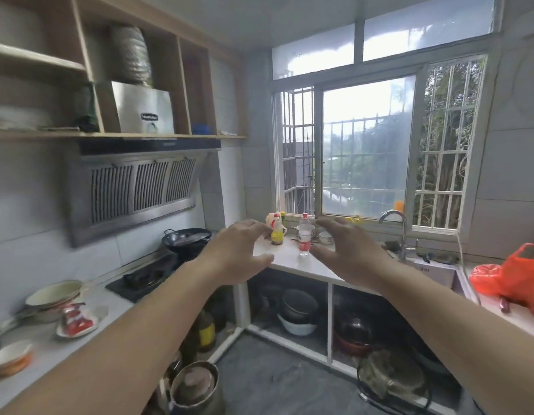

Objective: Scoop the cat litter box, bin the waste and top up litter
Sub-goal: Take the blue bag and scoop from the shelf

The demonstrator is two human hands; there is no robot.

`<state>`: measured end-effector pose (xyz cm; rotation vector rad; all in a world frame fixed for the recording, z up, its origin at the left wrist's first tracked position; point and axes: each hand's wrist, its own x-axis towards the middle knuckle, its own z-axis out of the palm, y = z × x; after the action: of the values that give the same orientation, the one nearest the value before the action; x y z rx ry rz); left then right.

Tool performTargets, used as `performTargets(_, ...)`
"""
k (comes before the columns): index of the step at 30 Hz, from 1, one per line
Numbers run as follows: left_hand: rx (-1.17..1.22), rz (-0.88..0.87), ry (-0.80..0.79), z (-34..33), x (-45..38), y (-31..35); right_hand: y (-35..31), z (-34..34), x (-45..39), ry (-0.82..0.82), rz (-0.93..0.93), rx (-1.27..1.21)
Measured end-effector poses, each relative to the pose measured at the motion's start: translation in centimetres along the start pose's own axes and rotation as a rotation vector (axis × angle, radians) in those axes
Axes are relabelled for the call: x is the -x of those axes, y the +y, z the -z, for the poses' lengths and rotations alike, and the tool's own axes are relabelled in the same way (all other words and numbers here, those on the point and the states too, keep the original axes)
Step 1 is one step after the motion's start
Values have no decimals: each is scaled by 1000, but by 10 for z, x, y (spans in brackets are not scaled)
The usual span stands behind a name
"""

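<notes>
Reaching forward over a grey stone floor [259, 369], both bare forearms extend into a kitchen corner. Left hand [239, 253] and right hand [346, 256] hover apart in mid-air, fingers spread and loosely curved, grasping nothing. Neither litter box, scoop, waste bin nor litter bag appears anywhere in view; judged from this, scooping has not begun, and what comes next calls for locating the box elsewhere. Below the hands, open cubbies hold a dented metal pot [197, 387] and stacked dark pans. On the white, smooth tabletop [286, 259], near its inner corner, stand a clear plastic bottle [304, 238] with a red cap and a yellow-labelled bottle [277, 229]. A crinkled orange plastic bag [517, 274] lies at the right edge. Farthest, a barred window [367, 148] rises behind a curved chrome tap [397, 229].
</notes>
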<state>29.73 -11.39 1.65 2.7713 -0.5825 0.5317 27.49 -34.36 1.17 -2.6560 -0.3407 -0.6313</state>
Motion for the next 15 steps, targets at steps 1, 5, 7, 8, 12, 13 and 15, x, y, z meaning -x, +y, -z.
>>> performTargets(1, -4, 12, 14, 1, -3, -4, -1, -3, -8, 7, 21, -7)
performTargets(5, -28, 75, 15, -3, -10, -32, -10, -30, -39, 14, 89, -35)
performTargets(7, -45, 102, -9, -7, -10, -53, -18, -53, -53, -23, 106, -45)
performTargets(8, -51, 114, -13, -8, -11, -65, -23, -65, -61, -44, 112, -48)
performTargets(12, -72, 160, -15, -7, -15, -121, -51, -111, -101, -74, 145, -64)
performTargets(13, -76, 165, -10, -5, -18, -137, -60, -121, -113, -72, 152, -78)
performTargets(15, -70, 178, 11, 0, -25, -168, -77, -139, -138, -68, 172, -89)
